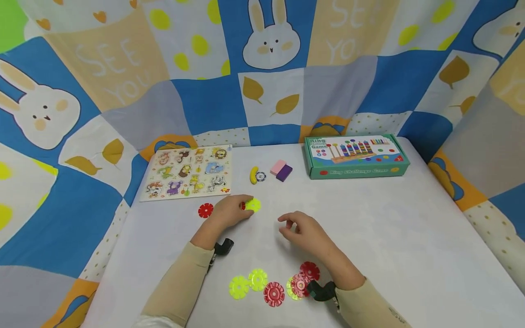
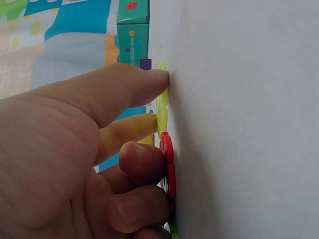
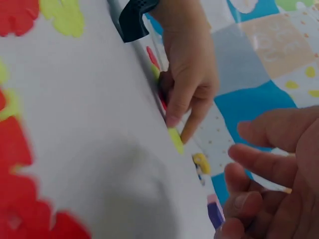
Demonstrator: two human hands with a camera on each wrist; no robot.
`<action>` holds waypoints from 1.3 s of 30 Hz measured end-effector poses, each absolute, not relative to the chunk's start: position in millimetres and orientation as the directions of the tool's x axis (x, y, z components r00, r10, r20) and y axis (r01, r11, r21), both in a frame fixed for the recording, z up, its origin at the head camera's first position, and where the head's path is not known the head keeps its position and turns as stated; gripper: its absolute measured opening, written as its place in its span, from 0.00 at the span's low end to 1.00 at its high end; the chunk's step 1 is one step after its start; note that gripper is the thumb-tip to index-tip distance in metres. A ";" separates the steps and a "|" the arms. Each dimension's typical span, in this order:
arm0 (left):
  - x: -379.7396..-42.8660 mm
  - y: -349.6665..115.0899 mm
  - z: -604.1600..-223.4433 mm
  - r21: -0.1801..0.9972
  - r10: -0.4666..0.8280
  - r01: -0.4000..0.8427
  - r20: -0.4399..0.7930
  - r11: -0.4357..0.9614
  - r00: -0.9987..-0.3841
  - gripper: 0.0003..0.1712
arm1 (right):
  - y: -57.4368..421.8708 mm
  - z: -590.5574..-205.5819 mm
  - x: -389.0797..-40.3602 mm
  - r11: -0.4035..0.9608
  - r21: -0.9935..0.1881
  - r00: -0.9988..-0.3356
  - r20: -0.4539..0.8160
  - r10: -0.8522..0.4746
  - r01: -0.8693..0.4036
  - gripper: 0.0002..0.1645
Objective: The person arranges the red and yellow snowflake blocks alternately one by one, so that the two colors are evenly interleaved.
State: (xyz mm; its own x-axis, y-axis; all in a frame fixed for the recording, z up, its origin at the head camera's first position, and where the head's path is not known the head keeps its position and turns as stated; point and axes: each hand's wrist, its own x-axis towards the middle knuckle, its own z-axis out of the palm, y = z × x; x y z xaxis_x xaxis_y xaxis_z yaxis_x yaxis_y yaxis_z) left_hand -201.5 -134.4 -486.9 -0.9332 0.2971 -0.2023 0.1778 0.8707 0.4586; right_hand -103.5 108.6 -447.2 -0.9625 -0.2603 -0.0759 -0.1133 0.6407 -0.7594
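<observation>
My left hand (image 1: pixel 227 212) pinches a yellow-green flower-shaped plastic disc (image 1: pixel 254 205) by its edges, between thumb and index finger. In the left wrist view, a red disc (image 2: pixel 172 172) sits beside it under the other fingers. Another red disc (image 1: pixel 205 210) lies just left of that hand. My right hand (image 1: pixel 307 232) hovers over the table to the right, fingers loosely bent, holding nothing. Near its forearm lie yellow-green discs (image 1: pixel 239 287) and red discs (image 1: pixel 274 294), some overlapping and partly hidden by the wrist camera.
An animal puzzle board (image 1: pixel 186 173) lies at the back left. Behind the hands are a yellow banana-shaped piece (image 1: pixel 254 175), a small round token (image 1: pixel 260 176), and pink (image 1: pixel 278 166) and purple blocks (image 1: pixel 284 173). A green game box (image 1: pixel 357 156) stands at the back right.
</observation>
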 end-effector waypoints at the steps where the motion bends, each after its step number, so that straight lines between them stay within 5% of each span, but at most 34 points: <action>1: -201.2 -135.1 -486.7 0.458 0.294 0.175 -0.202 0.871 -0.934 0.31 | 113.4 -446.0 -97.1 0.634 -0.764 -0.958 -0.082 -0.276 -0.117 0.17; 17: -200.0 -135.3 -488.8 0.471 0.291 0.172 -0.192 0.865 -0.937 0.31 | 154.6 -464.4 -47.7 0.765 -0.637 -0.892 -0.289 -0.347 -0.091 0.25; 25: -199.6 -134.2 -488.9 0.473 0.291 0.172 -0.191 0.864 -0.938 0.31 | 151.0 -473.6 -48.3 0.813 -0.575 -0.936 -0.232 -0.264 -0.086 0.16; 39: -198.4 -134.1 -489.9 0.476 0.289 0.171 -0.186 0.863 -0.939 0.31 | 156.5 -472.4 -42.3 0.807 -0.590 -0.926 -0.293 -0.236 -0.019 0.28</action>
